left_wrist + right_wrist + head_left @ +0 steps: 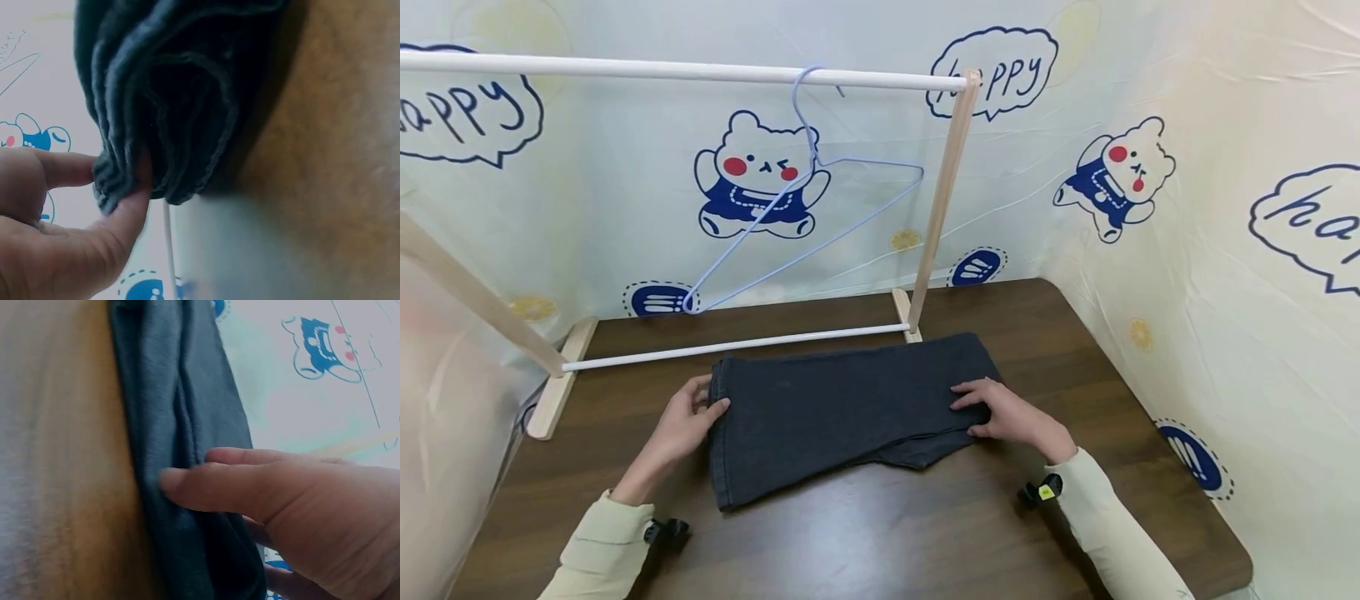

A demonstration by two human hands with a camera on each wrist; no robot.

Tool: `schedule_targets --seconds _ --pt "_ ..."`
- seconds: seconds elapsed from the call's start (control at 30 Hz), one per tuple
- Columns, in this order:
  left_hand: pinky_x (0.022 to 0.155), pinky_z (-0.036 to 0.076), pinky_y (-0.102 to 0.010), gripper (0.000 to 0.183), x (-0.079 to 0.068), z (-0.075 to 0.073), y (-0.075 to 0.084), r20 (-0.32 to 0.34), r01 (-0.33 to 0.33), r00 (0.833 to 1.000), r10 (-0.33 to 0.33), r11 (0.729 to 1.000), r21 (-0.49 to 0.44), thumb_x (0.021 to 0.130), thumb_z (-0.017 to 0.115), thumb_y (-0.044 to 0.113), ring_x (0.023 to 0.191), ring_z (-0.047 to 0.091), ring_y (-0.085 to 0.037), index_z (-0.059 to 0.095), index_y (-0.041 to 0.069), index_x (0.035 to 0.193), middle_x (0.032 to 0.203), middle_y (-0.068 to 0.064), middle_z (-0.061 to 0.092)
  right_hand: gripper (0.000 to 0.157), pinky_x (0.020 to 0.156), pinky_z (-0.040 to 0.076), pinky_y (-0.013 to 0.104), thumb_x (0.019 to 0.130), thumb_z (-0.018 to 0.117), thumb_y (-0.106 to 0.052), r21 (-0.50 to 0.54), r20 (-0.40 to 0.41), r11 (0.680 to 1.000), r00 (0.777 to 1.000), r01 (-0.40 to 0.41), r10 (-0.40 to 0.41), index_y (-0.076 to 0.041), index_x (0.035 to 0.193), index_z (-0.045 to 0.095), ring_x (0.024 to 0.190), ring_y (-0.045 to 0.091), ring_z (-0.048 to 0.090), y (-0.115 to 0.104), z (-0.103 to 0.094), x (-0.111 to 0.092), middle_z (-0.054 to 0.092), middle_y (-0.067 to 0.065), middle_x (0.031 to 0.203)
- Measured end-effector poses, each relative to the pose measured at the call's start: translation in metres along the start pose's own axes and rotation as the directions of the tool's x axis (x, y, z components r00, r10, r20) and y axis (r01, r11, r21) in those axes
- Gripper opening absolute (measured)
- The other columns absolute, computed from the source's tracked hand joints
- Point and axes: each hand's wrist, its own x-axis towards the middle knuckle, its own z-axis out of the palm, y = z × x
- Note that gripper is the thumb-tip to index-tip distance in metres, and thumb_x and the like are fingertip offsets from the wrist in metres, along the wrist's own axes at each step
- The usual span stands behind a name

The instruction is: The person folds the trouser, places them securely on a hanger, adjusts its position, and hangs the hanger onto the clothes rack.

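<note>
A pair of dark jeans (842, 404), folded lengthwise, lies flat on the brown table, leg hems at the left and a pointed flap showing along the front edge. My left hand (688, 421) pinches the hem end; in the left wrist view, thumb and finger close on several stacked layers of the denim (125, 125). On the right end rests my right hand (1003, 410), its fingers fairly straight over the top and its thumb against the front side. The right wrist view shows that thumb (187, 487) touching the cloth.
Behind the jeans stands a rack with a white top rail (700, 69), wooden posts (943, 200) and a lower white bar (737, 342). A light blue hanger (850, 233) hangs from the rail. Patterned sheeting (1000, 192) encloses the back and sides of the table (850, 542).
</note>
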Motion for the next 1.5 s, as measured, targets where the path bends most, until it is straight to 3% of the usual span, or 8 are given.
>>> schedule_targets --seconds 0.17,0.33,0.47,0.73,1.0,1.17,1.37,1.5 --pt "0.077 0.049 -0.01 0.053 0.001 -0.005 0.008 -0.088 -0.091 0.992 0.09 0.996 -0.011 0.105 0.054 0.009 0.122 0.058 -0.047 0.032 -0.008 0.152 0.135 -0.035 0.055 0.026 0.097 0.054 0.046 0.085 0.07 0.008 -0.109 -0.086 0.993 0.995 0.038 -0.047 -0.009 0.104 0.079 0.111 0.027 0.065 -0.004 0.002 -0.002 0.071 0.007 0.116" --pt "0.076 0.05 -0.01 0.05 0.002 -0.007 0.014 -0.146 -0.146 0.979 0.145 0.989 0.006 0.103 0.057 0.006 0.111 0.067 -0.025 0.04 -0.003 0.149 0.13 -0.032 0.061 0.029 0.084 0.059 0.037 0.082 0.069 0.014 -0.073 -0.211 0.995 0.974 0.073 -0.087 -0.01 0.093 0.079 0.096 0.018 0.067 -0.001 -0.002 -0.007 0.069 -0.001 0.099" --pt "0.074 0.053 -0.016 0.051 0.008 -0.003 0.005 -0.116 -0.083 0.99 0.084 0.996 0.017 0.102 0.056 0.003 0.114 0.063 -0.041 0.038 -0.007 0.149 0.129 -0.035 0.059 0.032 0.075 0.058 0.032 0.076 0.07 0.019 -0.02 -0.287 0.995 0.953 0.098 -0.1 -0.01 0.086 0.079 0.088 0.016 0.064 0.005 -0.004 -0.012 0.066 -0.004 0.088" --pt "0.085 0.055 -0.052 0.068 0.008 0.009 -0.014 -0.068 0.036 0.997 -0.023 0.982 0.185 0.099 0.062 0.006 0.112 0.059 -0.05 0.024 -0.018 0.15 0.128 -0.041 0.051 0.034 0.069 0.053 0.026 0.077 0.066 0.02 0.049 -0.182 0.998 0.983 0.026 -0.017 -0.012 0.083 0.077 0.078 0.012 0.061 0.017 0.008 -0.015 0.064 -0.003 0.084" --pt "0.105 0.028 -0.073 0.067 -0.002 0.024 0.005 -0.069 -0.272 0.942 0.33 0.865 0.423 0.085 0.078 0.003 0.134 0.032 -0.06 0.046 -0.011 0.143 0.149 -0.04 0.034 0.025 0.07 0.054 0.028 0.081 0.07 0.013 0.064 -0.15 0.998 0.989 0.014 -0.004 -0.011 0.086 0.077 0.08 0.012 0.062 0.015 0.002 -0.018 0.068 -0.001 0.088" --pt "0.109 0.025 -0.076 0.074 -0.008 0.033 0.013 0.11 -0.329 0.943 0.314 0.834 0.443 0.091 0.078 0.028 0.147 0.016 -0.059 0.045 -0.002 0.15 0.161 -0.034 0.024 0.008 0.082 0.058 0.038 0.092 0.075 -0.009 0.107 -0.107 0.994 0.994 0.022 -0.01 -0.009 0.099 0.078 0.092 0.018 0.068 0.013 -0.012 -0.012 0.074 0.003 0.1" --pt "0.111 0.02 -0.077 0.107 -0.009 0.041 0.016 0.2 -0.285 0.956 0.216 0.848 0.448 0.082 0.08 0.055 0.15 0.004 -0.058 0.03 -0.003 0.157 0.164 -0.035 0.01 0.063 0.117 0.032 0.06 0.089 0.08 -0.027 0.089 -0.102 0.996 0.995 0.003 0.006 -0.001 0.142 0.057 0.147 0.042 0.035 0.025 -0.021 0.01 0.043 0.022 0.157" --pt "0.115 0.013 -0.074 0.117 -0.009 0.046 0.013 0.254 -0.288 0.948 0.192 0.855 0.431 0.078 0.081 0.057 0.15 -0.001 -0.057 0.023 -0.005 0.159 0.164 -0.036 0.002 0.099 0.121 0.016 0.065 0.082 0.086 -0.036 0.073 -0.026 0.997 0.999 -0.017 0.019 -0.002 0.158 0.033 0.155 0.045 0.004 0.034 -0.013 0.024 0.01 0.023 0.169"
